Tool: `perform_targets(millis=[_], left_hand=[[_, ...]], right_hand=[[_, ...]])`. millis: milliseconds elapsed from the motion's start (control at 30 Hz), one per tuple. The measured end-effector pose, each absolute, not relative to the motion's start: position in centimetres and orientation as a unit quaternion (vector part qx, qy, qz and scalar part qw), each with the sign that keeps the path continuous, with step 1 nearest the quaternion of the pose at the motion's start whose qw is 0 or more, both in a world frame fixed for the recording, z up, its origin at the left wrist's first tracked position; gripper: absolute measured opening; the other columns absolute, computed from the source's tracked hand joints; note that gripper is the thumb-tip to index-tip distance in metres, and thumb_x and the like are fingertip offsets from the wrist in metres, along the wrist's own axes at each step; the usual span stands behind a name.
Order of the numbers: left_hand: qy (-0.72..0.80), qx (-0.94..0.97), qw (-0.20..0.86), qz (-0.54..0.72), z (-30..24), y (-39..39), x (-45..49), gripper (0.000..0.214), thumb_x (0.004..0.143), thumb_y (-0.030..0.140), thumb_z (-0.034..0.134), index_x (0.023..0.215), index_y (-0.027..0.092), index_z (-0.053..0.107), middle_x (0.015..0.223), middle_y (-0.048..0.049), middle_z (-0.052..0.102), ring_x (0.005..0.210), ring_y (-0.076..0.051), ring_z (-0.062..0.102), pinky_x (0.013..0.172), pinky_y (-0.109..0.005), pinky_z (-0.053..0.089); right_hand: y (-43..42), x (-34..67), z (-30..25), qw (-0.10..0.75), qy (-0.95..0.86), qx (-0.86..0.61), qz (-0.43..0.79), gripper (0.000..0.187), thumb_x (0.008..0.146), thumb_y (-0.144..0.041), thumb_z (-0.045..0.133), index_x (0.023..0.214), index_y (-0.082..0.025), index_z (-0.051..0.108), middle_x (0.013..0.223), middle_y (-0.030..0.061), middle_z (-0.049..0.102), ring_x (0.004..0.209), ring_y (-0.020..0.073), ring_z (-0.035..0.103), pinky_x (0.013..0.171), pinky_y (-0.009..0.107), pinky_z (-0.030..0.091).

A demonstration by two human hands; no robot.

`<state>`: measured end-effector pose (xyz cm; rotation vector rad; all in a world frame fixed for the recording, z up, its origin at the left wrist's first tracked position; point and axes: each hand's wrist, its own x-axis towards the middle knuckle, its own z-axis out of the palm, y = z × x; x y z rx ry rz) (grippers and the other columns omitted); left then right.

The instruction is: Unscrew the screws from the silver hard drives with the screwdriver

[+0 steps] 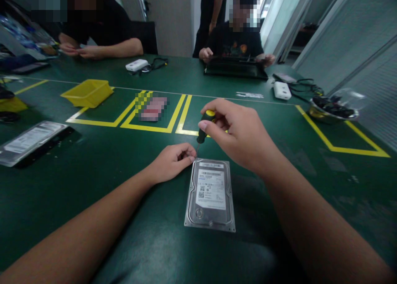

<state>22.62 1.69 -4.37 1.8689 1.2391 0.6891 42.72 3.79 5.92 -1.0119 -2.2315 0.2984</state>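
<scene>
A hard drive [212, 224] with a white label lies flat on the green table, label side up. My right hand [237, 131] grips a screwdriver [202, 131] with a black and yellow handle. It stands nearly upright, its thin shaft pointing down at the drive's far left corner. My left hand [173, 162] rests beside that same corner, thumb and forefinger pinched close to the screwdriver's tip. Whatever lies between those fingertips is too small to make out.
A second drive [34, 139] lies at the left. Beyond are a yellow bin [89, 93], yellow tape outlines, and a blurred pinkish item [153, 109]. A clear bowl [333, 108] of dark parts stands at the right. Across the table, one person holds a black panel [235, 68].
</scene>
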Motion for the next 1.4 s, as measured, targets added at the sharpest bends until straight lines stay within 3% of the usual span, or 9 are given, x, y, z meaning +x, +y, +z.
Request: perform_targets(millis=[1400], left_hand=[[0.472,0.741,0.386,0.279,-4.81,1.78,22.29,0.010,0.089,0.025,0.057,0.088,0.016,0.061,0.080,0.0016,0.061,0.073,-0.013,0.056,0.067,-0.027,0.041]], right_hand=[[3.71,42.60,5.78,0.320,-0.884,-0.320,0.112,0.026,0.092,-0.028,0.060,0.112,-0.013,0.067,0.095,0.0039,0.070,0.080,0.0140,0.059,0.075,0.027,0.042]])
